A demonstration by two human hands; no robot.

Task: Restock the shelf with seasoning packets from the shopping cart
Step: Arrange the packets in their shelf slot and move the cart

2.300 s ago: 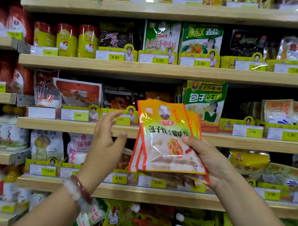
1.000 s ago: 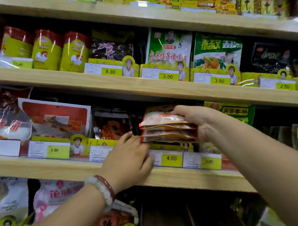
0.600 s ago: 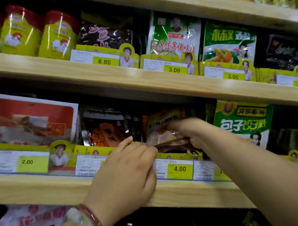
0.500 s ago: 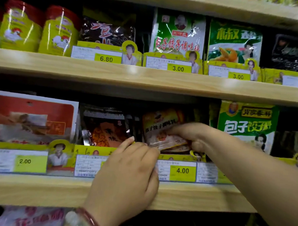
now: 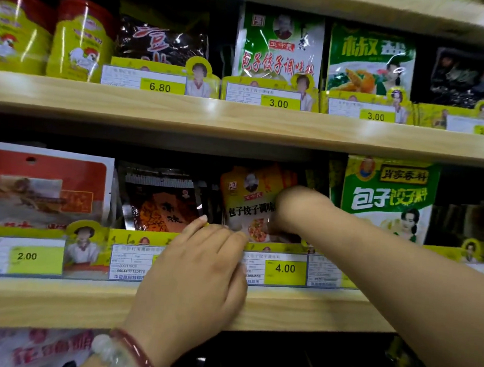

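Observation:
A small stack of orange seasoning packets [image 5: 248,203] stands upright in the middle shelf slot, behind the yellow price rail marked 4.00 [image 5: 285,268]. My right hand [image 5: 298,210] reaches into the slot and grips the packets at their right side; its fingertips are hidden behind them. My left hand [image 5: 198,273] lies over the price rail just left of the slot. Its straight fingers rest on the rail's top edge and hold nothing. A bead bracelet sits on its wrist.
A dark packet [image 5: 162,204] and a red-and-white packet [image 5: 46,186] stand left of the slot, a green packet [image 5: 387,195] to its right. The wooden shelf edge [image 5: 63,300] runs below; the upper shelf [image 5: 238,119] carries yellow tins [image 5: 80,43] and more packets.
My right hand carried the packets into the slot and turned them from lying flat to standing upright, face forward. My left hand stayed on the price rail. The view moved closer.

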